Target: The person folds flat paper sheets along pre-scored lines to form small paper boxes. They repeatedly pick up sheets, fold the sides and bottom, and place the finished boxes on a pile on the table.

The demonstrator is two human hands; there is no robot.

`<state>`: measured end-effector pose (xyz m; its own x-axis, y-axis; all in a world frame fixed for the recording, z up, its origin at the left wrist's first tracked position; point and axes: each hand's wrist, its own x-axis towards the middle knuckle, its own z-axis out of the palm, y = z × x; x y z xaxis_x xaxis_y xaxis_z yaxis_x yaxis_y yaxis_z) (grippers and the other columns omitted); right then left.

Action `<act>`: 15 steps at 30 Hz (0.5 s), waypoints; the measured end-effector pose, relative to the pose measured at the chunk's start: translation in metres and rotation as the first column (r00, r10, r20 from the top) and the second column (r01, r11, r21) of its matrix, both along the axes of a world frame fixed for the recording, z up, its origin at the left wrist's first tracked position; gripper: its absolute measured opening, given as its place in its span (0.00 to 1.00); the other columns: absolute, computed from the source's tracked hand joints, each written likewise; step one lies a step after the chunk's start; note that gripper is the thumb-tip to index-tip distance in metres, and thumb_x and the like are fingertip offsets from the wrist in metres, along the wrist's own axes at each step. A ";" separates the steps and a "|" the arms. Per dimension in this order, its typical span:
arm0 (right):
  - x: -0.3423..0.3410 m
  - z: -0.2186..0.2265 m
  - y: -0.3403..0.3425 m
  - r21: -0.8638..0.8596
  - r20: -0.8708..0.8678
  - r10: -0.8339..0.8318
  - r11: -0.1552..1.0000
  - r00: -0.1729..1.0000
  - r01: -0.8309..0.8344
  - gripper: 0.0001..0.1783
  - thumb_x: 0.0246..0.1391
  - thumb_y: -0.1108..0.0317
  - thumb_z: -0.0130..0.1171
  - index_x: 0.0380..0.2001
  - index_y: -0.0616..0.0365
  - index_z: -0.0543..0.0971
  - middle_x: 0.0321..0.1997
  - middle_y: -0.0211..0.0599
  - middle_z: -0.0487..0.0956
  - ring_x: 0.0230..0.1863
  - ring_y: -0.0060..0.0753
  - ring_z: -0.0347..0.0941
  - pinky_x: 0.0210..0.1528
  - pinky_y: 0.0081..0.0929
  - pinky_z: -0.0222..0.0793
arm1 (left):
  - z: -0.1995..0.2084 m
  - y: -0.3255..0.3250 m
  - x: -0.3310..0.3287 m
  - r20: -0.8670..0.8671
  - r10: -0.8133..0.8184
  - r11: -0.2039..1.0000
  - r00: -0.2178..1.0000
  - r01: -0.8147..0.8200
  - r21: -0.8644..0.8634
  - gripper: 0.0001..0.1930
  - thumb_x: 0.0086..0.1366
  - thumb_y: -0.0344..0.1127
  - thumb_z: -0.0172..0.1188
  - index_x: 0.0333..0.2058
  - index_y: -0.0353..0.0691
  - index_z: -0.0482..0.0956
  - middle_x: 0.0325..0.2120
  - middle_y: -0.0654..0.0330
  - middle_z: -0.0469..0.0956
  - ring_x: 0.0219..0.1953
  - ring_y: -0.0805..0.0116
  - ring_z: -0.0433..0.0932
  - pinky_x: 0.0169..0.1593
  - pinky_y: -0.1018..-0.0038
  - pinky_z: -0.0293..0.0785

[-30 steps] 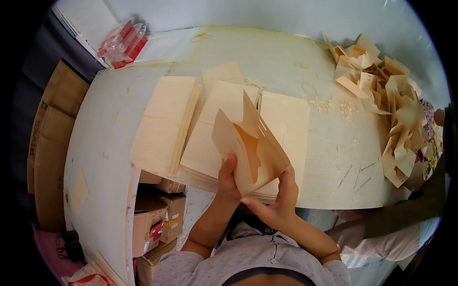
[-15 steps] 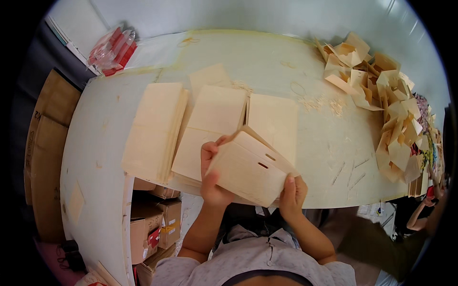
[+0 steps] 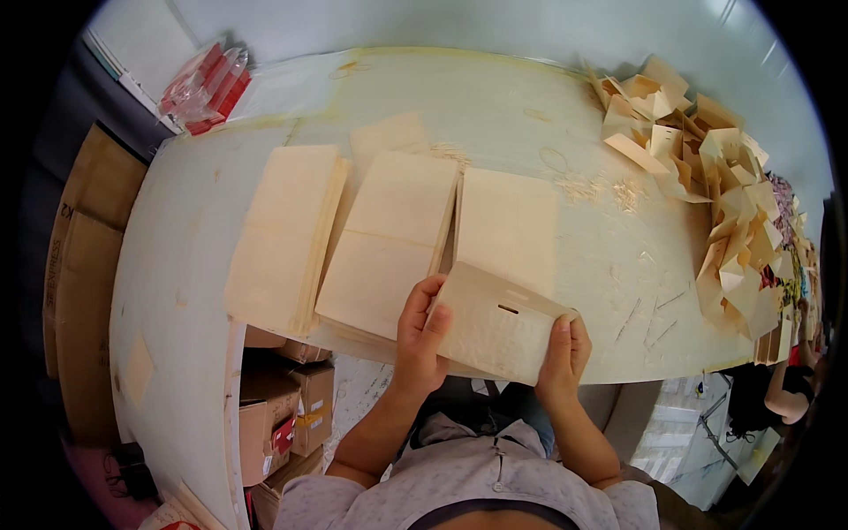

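Between my hands, near the front table edge, is a folded cream paperboard sheet (image 3: 495, 340) with one dark slot near its far edge. My left hand (image 3: 422, 336) is closed on its left end, thumb on top. At the opposite end my right hand (image 3: 563, 358) pinches the corner, its thumb also on the upper face. Just beyond lie stacks of flat cream sheets: a left stack (image 3: 281, 230), a middle stack (image 3: 389, 234) with a crease line across it, and a right stack (image 3: 505, 221) partly covered by the held sheet.
A heap of folded paperboard pieces (image 3: 729, 221) fills the table's right side. Small cut scraps (image 3: 601, 190) lie beyond the stacks. Red plastic-wrapped packs (image 3: 208, 93) sit at the far left. Cardboard boxes (image 3: 309, 402) are below the table. Another person's arm (image 3: 789, 393) shows at far right.
Both hands have moved slightly right with the sheet. Two spread panels with two slots showed before; now they lie together and one slot shows. The other person at right has shifted.
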<state>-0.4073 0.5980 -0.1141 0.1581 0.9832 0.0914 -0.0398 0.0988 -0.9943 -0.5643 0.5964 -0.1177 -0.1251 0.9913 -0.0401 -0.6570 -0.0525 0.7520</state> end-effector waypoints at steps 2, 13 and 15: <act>0.008 -0.002 0.001 0.001 0.042 -0.001 1.000 0.999 0.001 0.15 0.61 0.65 0.39 0.25 0.62 0.69 0.23 0.23 0.65 0.26 0.13 0.55 0.28 0.13 0.53 | 0.005 0.004 0.001 0.025 -0.048 0.998 0.999 0.048 -0.038 0.19 0.62 0.36 0.51 0.49 0.33 0.63 0.41 0.61 0.70 0.43 0.76 0.69 0.47 0.78 0.65; 0.060 0.015 -0.025 -0.025 0.097 0.232 0.973 0.968 -0.231 0.15 0.60 0.67 0.40 0.37 0.66 0.73 0.26 0.33 0.74 0.29 0.17 0.66 0.33 0.18 0.64 | -0.003 -0.007 0.025 -0.053 -0.148 0.966 0.988 0.133 -0.221 0.09 0.63 0.34 0.51 0.30 0.33 0.72 0.28 0.60 0.76 0.28 0.74 0.74 0.33 0.77 0.71; 0.071 0.015 -0.040 -0.058 0.097 0.276 0.961 0.956 -0.272 0.15 0.60 0.67 0.41 0.37 0.67 0.73 0.23 0.34 0.72 0.25 0.18 0.64 0.29 0.18 0.62 | -0.002 -0.007 0.036 -0.078 -0.165 0.957 0.983 0.140 -0.253 0.10 0.63 0.35 0.51 0.30 0.33 0.72 0.27 0.59 0.76 0.26 0.73 0.74 0.32 0.76 0.72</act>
